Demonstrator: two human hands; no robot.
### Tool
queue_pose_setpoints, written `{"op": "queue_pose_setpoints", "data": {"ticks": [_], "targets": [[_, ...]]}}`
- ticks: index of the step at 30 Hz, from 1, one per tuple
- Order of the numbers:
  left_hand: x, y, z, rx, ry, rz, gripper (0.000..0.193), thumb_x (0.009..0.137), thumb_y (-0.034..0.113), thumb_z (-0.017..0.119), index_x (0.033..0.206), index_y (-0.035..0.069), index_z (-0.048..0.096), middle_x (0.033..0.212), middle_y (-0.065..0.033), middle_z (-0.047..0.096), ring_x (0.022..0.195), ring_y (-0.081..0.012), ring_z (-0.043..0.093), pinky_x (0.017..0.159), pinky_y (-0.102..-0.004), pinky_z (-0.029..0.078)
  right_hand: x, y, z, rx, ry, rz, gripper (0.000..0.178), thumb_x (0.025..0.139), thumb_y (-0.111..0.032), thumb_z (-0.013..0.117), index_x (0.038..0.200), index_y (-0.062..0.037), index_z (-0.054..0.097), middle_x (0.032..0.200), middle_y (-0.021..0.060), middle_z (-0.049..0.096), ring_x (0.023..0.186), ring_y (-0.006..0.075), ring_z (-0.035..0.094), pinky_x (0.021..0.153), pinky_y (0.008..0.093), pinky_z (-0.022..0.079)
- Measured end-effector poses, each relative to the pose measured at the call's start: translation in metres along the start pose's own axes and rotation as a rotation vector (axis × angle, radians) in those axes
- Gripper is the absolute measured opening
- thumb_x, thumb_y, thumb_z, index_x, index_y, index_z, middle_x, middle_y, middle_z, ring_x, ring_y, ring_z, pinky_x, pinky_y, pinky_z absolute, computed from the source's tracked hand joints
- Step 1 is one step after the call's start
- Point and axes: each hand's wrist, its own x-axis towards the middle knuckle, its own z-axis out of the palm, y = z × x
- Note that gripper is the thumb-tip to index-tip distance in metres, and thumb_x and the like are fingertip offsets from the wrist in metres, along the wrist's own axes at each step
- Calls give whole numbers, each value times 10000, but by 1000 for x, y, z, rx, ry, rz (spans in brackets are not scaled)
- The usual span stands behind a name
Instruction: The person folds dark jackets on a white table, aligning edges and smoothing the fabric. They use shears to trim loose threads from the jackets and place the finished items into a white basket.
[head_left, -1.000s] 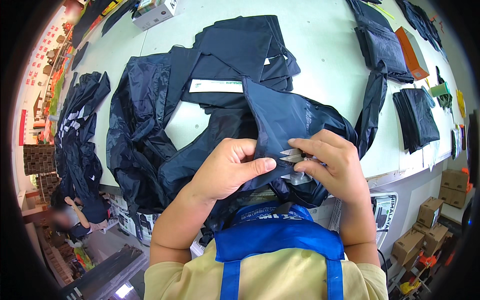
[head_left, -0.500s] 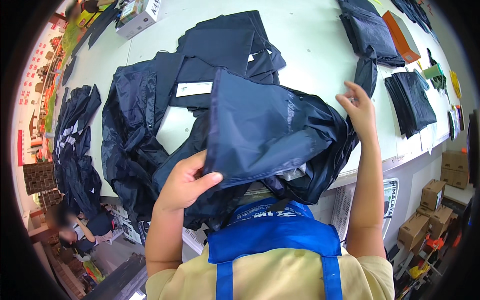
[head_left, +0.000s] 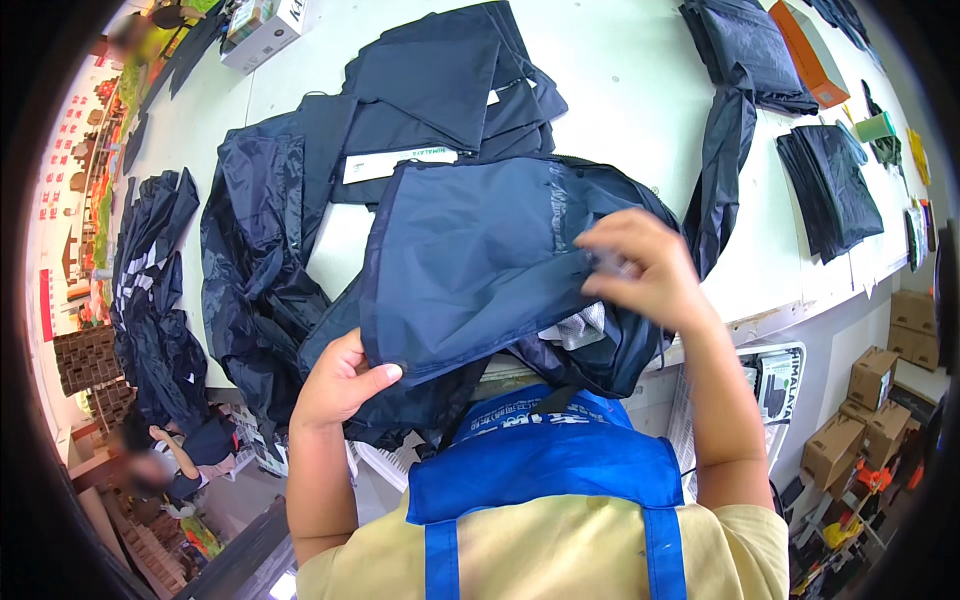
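My left hand [head_left: 345, 385] pinches the lower left corner of a navy nylon piece [head_left: 465, 260] between thumb and fingers. The piece lies spread at the table's near edge, with a dark zipper-like edge along its top right and grey mesh [head_left: 580, 328] showing beneath. I cannot tell whether it is a garment or a bag. Over its right part is my right hand [head_left: 650, 270], fingers curled and smeared by motion; whether they grip anything is unclear. Just beyond lies a stack of dark folded fabric panels [head_left: 430, 85] with a white label strip [head_left: 395, 163].
Crumpled navy garments [head_left: 260, 220] lie left of the work, with more dark clothing [head_left: 155, 290] at the table's left edge. Folded dark bundles [head_left: 825, 190], an orange box [head_left: 810, 55] and a green roll [head_left: 875, 127] sit right. A crate [head_left: 750, 400] stands below the table's edge.
My right hand has moved left and nearer, from beside the navy piece to over it. My left hand has drawn its corner left and slightly nearer, and the piece lies flatter.
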Motion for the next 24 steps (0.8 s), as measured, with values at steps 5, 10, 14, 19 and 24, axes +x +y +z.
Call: {"op": "queue_pose_setpoints", "data": {"ticks": [5,10,14,19,24], "targets": [[8,-17,20,-272,49,57,372,783,-97,564,1149,-37,590,1097,-69,652,1006,-142,603,918,-289,442,-10,22,29,15,-40,29,277,695,14,759,960,-33,693,840,83,635,706,156,613,627,274,504],[31,-45,33,-677,50,7,423,762,26,564,1181,-36,569,1124,-146,645,1023,-262,632,943,-387,474,-21,15,28,105,40,87,193,710,26,765,882,-23,695,765,50,630,634,110,549,565,234,435],[43,-34,51,-828,128,-114,457,858,197,637,1252,-6,527,1147,-120,632,1050,-215,610,950,-360,466,-34,21,32,246,96,101,133,759,-3,755,874,-37,697,752,22,638,617,64,520,555,220,414],[54,13,49,585,724,651,647,864,161,665,1398,-4,340,1375,-163,430,1244,-228,450,1059,-373,339,-49,27,37,313,237,187,109,772,-14,751,847,-41,677,744,14,652,598,51,480,541,215,396],[54,60,149,1253,150,754,516,792,125,692,1260,30,499,1204,-148,576,1162,-276,532,1057,-433,336,-42,5,41,284,243,85,106,798,-6,730,844,-47,643,759,4,655,597,49,483,543,216,404]]}}
